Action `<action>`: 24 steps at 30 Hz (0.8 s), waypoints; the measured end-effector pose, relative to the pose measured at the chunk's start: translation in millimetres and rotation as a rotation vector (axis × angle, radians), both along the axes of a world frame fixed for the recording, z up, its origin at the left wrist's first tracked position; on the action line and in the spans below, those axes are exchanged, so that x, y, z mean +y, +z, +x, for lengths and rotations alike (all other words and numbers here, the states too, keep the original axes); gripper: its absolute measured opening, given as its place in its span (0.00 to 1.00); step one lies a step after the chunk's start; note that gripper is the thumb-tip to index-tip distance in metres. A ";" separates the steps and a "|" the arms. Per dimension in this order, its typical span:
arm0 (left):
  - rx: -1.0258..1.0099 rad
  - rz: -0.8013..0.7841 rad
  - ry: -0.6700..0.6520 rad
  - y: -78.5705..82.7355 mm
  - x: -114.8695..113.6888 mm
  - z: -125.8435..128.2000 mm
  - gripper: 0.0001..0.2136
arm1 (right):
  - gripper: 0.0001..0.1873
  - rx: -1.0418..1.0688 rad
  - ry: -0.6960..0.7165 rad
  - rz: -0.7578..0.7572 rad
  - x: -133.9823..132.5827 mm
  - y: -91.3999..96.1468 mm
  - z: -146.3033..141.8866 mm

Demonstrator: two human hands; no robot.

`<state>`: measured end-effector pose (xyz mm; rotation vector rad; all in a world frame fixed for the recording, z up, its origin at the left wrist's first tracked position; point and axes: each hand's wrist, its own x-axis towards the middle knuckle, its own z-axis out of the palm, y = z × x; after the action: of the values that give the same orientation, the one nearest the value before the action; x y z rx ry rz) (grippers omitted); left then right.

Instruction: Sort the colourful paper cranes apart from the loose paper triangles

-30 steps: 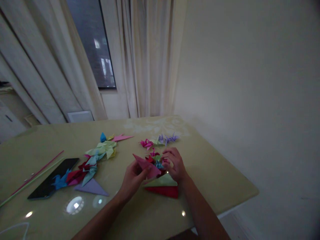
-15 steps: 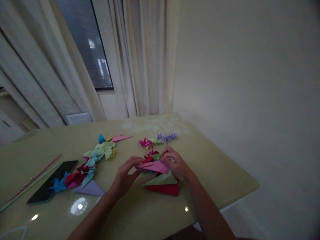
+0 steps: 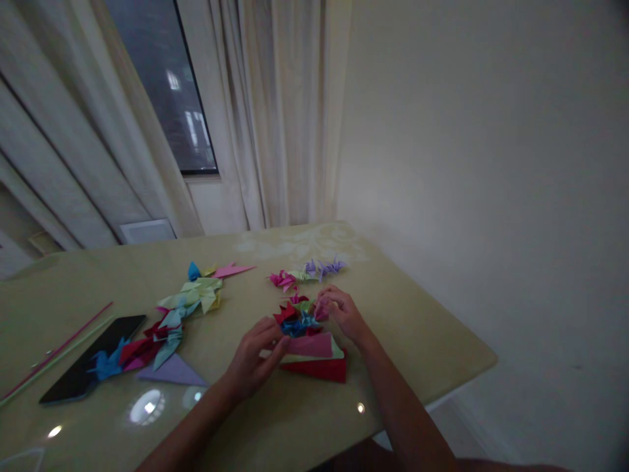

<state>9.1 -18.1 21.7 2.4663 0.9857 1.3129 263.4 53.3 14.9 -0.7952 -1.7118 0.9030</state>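
Pinching seemingly light, crease-prone pink paper [image 3: 309, 344] by its left corner in left hand [image 3: 253, 359], nipping a small folded piece [image 3: 322, 310] in right hand [image 3: 346, 314].

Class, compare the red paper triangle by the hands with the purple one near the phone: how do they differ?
The red triangle lies at the bottom of a stack, under a green sheet and a pink sheet; the purple triangle lies alone. The left hand touches the red one's stack; the purple one is apart from both hands. Both are flat folded paper on the table.
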 end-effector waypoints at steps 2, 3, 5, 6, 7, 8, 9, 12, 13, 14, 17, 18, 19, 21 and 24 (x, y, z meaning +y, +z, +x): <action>0.009 -0.111 -0.038 -5.0 -1.1 5.0 0.15 | 0.30 0.028 -0.076 0.042 4.1 -2.0 3.1; 0.026 -0.140 -0.040 -9.0 -1.3 7.6 0.15 | 0.30 0.033 -0.107 0.060 5.8 -2.7 4.4; 0.087 -0.153 -0.004 -18.2 -1.0 12.7 0.15 | 0.30 0.036 -0.147 0.074 8.1 -3.8 6.1; 0.127 -0.135 0.025 -22.4 -0.5 14.6 0.14 | 0.29 0.034 -0.158 0.075 8.6 -4.3 6.5; 0.167 -0.107 0.060 -25.7 0.7 15.5 0.13 | 0.29 0.030 -0.166 0.075 9.0 -4.9 6.7; 0.198 -0.076 0.100 -27.8 2.7 15.1 0.11 | 0.29 0.024 -0.173 0.075 9.1 -5.6 6.8; 0.217 -0.049 0.152 -28.5 5.6 12.7 0.10 | 0.28 0.019 -0.177 0.073 9.2 -6.2 6.8; 0.256 -0.032 0.438 -23.8 20.6 -9.0 0.11 | 0.28 0.013 -0.180 0.073 9.4 -7.9 7.0; 0.285 -0.041 0.567 -21.1 26.6 -21.1 0.11 | 0.28 0.012 -0.180 0.073 9.6 -8.4 7.1; 0.330 -0.055 0.699 -18.4 32.4 -34.7 0.11 | 0.28 0.010 -0.181 0.073 9.9 -8.9 7.2; 0.515 -0.139 1.021 -14.1 45.2 -76.1 0.15 | 0.28 -0.005 -0.181 0.073 10.9 -10.5 6.7; 0.569 -0.180 1.081 -14.2 47.6 -87.2 0.16 | 0.27 -0.012 -0.177 0.074 11.3 -11.2 6.2; 0.612 -0.224 1.113 -14.9 49.4 -96.0 0.17 | 0.27 -0.018 -0.175 0.076 11.6 -12.0 5.7; 0.643 -0.299 1.119 -17.1 51.9 -106.3 0.17 | 0.26 -0.022 -0.175 0.082 12.1 -13.7 4.9; 0.565 -0.356 1.054 -19.4 55.6 -109.6 0.14 | 0.25 -0.026 -0.176 0.094 12.5 -15.6 4.8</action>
<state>-100.5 37.4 2.3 2.0458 2.5940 0.4277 268.1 65.8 -0.7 -0.8832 -1.6648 0.6904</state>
